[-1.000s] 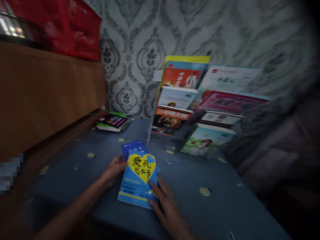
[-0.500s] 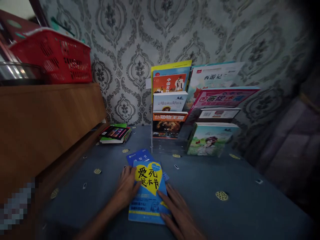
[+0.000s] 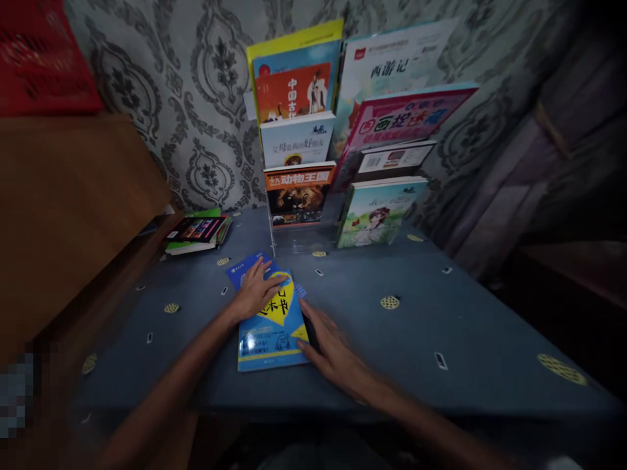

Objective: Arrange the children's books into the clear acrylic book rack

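A blue book with a yellow heart on its cover [image 3: 272, 336] lies on the table, overlapping a darker blue booklet [image 3: 241, 269] beneath its upper left. My left hand [image 3: 255, 292] rests on the book's upper left part with its fingers stretched out, hiding some of the title. Along the book's right edge is my right hand [image 3: 330, 343]. Its thumb touches the cover's lower right corner, and its fingers extend beside the edge, spread from the thumb.
A clear rack [image 3: 296, 243] at the back holds several books, among them a lion-cover book [image 3: 298, 199] and a pink book [image 3: 392, 121]. A small stack of books [image 3: 198, 235] sits back left. Beyond it are a wooden cabinet [image 3: 73, 215] and a red basket [image 3: 44, 59].
The view has tilted down and shifted right, so the rack appears higher and further left. My left hand has moved up across the heart; my right hand stays by the book's right edge.
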Demonstrator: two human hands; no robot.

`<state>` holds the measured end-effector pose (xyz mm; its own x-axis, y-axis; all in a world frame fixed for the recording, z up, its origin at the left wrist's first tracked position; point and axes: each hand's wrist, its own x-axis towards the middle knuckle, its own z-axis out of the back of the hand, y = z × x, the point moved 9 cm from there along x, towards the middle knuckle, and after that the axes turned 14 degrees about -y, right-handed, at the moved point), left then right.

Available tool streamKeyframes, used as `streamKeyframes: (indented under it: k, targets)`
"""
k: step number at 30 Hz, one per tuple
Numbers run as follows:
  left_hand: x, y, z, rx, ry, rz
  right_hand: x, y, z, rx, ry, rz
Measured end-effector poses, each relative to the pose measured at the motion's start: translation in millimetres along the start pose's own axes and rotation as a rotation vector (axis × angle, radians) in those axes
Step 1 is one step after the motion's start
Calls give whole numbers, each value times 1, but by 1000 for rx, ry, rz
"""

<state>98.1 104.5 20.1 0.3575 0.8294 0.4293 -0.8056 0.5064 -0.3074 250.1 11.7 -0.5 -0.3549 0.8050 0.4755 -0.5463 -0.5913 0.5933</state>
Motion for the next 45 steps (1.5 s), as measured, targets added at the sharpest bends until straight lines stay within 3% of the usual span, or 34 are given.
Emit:
streamKeyframes:
  k: [7, 11, 14, 19, 24, 31, 34, 37, 40, 42, 45]
  targets:
    - [-18, -23, 2, -40, 89, -98, -1, 4, -2, -3, 32, 20]
    - [-16, -21, 2, -70, 59, -66, 10, -1, -7, -48, 71, 36]
    - [-15, -12, 5, -64, -20, 4, 36, -9, -15, -103, 119, 32]
    - [-20, 17, 15, -62, -215, 200, 88, -28, -27, -238, 164, -28]
    - [-35, 43, 31, -220, -409, 416, 104, -32, -29, -293, 141, -43]
    - [-53, 83, 38, -975, -673, 915, 100, -29, -28, -303, 136, -54]
    - [-57, 90, 38, -1103, -683, 1037, 101, -30, -29, -301, 139, -58]
    - [-54, 81, 47, -897, -614, 937, 101, -30, -30, -281, 141, -53]
    - [-44, 45, 56, -458, -501, 601, 102, -29, -19, -273, 64, -76]
    - [-42, 16, 50, -251, -417, 419, 99, -30, -4, -284, -15, -129]
    - [-50, -5, 33, -117, -307, 345, 87, -35, 10, -208, -7, -243]
